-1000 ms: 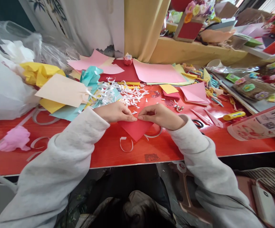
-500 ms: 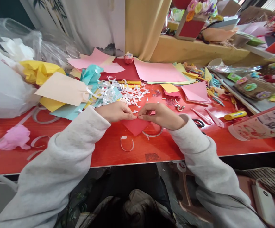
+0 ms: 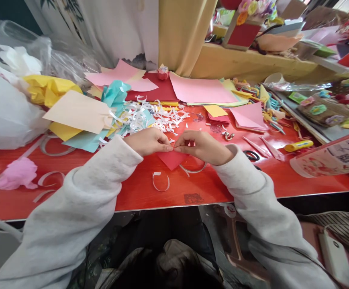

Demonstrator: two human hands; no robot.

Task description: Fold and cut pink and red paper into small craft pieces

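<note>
A small sheet of red paper is held between my two hands just above the red tabletop, one corner pointing down toward me. My left hand pinches its upper edge with thumb and fingertips. From the other side my right hand pinches the same edge, its fingertips nearly meeting those of the left. Fingers cover the upper part of the paper, so any fold there is hidden. Curled white paper strips lie just beyond my hands. A thin strip loop rests on the table nearer to me.
Left are a white plastic bag, a cream sheet and crumpled pink paper. Small red and yellow squares and pink sheets lie beyond my right hand. Scissors, a yellow tube and a tilted cup are at right.
My hands keep their pinch on the red paper. Its lower corner has risen slightly and shifted a little; the rest looks the same.
</note>
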